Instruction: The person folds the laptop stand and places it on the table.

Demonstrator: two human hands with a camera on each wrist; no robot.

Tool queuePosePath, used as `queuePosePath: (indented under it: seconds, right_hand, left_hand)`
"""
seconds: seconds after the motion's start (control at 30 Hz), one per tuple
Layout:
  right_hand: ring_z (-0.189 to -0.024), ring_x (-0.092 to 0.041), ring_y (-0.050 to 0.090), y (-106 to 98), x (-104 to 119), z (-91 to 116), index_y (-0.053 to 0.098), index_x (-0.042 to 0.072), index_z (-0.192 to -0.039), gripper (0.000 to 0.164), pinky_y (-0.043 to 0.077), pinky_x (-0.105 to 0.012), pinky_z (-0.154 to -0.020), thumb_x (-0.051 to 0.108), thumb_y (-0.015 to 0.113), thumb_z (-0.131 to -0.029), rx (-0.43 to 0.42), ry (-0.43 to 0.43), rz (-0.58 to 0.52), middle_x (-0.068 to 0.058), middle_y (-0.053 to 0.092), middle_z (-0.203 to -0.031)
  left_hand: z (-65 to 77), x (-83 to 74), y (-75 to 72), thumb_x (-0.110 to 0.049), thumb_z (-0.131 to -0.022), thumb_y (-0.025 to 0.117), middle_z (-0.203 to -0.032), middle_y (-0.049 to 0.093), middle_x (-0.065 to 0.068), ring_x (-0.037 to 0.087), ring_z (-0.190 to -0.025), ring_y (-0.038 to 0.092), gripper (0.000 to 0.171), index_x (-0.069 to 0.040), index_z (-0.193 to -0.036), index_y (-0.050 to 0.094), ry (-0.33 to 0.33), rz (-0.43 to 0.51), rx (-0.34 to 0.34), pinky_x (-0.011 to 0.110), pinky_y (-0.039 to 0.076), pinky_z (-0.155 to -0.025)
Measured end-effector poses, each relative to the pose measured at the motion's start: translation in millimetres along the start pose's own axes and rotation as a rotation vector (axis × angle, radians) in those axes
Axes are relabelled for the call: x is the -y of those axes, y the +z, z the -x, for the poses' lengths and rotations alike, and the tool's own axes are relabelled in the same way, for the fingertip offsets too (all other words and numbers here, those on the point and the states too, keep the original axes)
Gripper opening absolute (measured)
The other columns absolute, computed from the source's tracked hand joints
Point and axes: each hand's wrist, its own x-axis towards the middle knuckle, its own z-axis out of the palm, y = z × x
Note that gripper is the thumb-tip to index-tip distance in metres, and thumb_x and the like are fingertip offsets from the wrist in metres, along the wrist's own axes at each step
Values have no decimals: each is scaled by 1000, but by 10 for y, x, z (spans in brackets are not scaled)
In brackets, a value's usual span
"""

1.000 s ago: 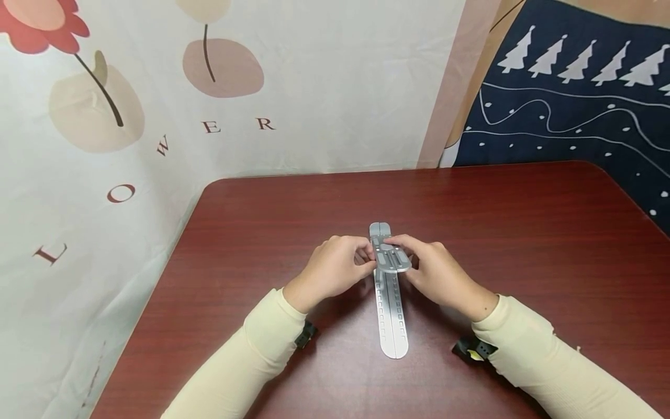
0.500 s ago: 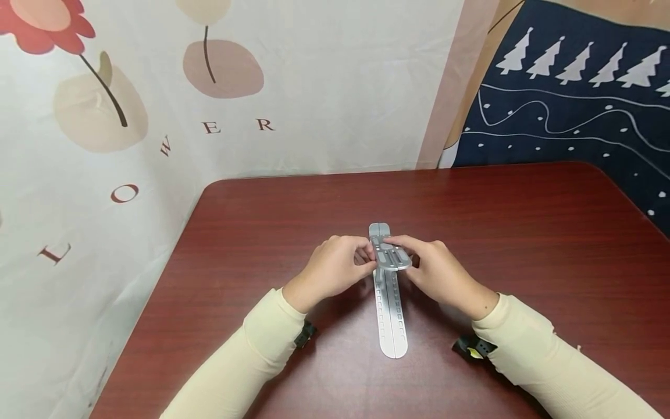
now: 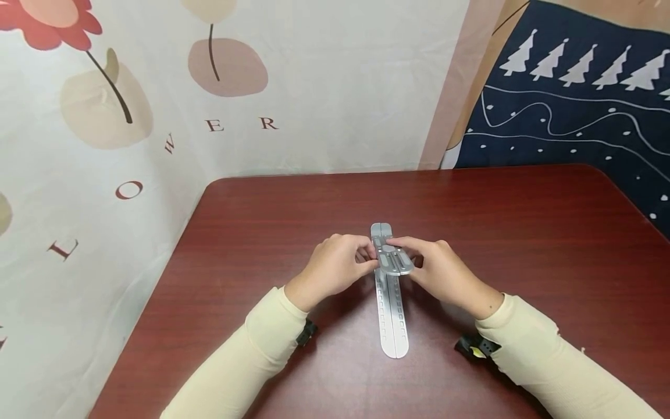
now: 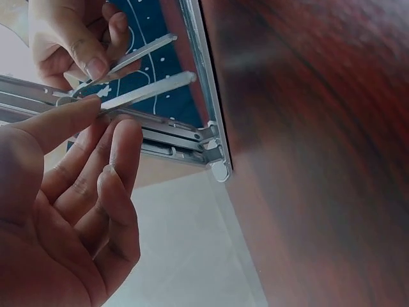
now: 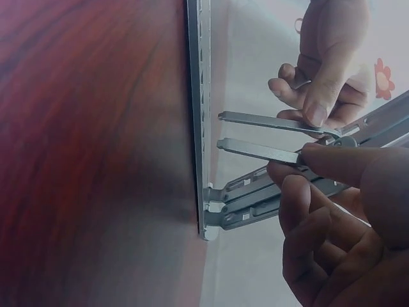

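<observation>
A silver folding metal stand (image 3: 388,314) lies lengthwise on the table, its slotted base flat. From a hinge at the far end, the upper arm (image 3: 395,262) slants up toward me, raised off the base. Two thin support legs hang between arm and base; in the left wrist view their free tips stand apart from the slotted base. My left hand (image 3: 337,265) pinches the near leg (image 4: 150,89) between thumb and fingers. From the other side, my right hand (image 3: 442,270) pinches the other leg (image 5: 262,153), its index finger along the arm's edge.
The stand is on a dark red wooden table (image 3: 262,215) with rounded far corners. Behind it hangs a pale flower-printed cloth (image 3: 335,87), beside a navy cloth with white trees (image 3: 565,116). Black straps (image 3: 476,347) circle the wrists by the cream sleeves.
The head view has shifted slightly. Both hands keep their hold on the stand's legs, and the raised arm stays at nearly the same tilt.
</observation>
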Motion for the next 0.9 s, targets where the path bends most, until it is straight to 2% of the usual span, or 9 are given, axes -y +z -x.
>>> queuePosePath:
  seconds: [0.1, 0.43, 0.67, 0.9]
  right_hand:
    - [-71, -8, 66, -13, 1, -2, 67, 12, -128, 57, 50, -24, -64, -11, 73, -76, -3, -6, 0, 1, 76, -82]
    - [-73, -10, 65, -35, 15, -2, 66, 10, -130, 54, 48, -23, -62, -11, 70, -80, 20, 25, -43, -2, 76, -86]
    - [-69, -10, 60, -67, 6, -7, 64, 9, -132, 56, 48, -22, -60, -13, 65, -81, 57, 27, -51, -3, 75, -88]
    - [-67, -9, 58, -77, 6, -11, 68, 11, -128, 55, 48, -22, -59, -13, 68, -78, 27, 9, -20, 0, 74, -83]
  left_hand:
    - [-2, -5, 7, -30, -85, 79, -78, 72, -13, 2, -72, 65, 11, -25, -82, 70, 0, -10, -14, 29, 49, -65]
    - [4, 4, 31, -31, -85, 78, -78, 72, -14, 1, -71, 65, 10, -25, -82, 71, -2, -41, -36, 30, 49, -64]
    - [1, 7, 43, -31, -86, 77, -77, 72, -15, 1, -71, 64, 9, -26, -83, 70, -1, -45, -41, 30, 49, -64]
    - [-10, -3, 45, -32, -85, 78, -77, 72, -15, 1, -71, 64, 10, -26, -82, 71, 6, -67, -53, 30, 48, -62]
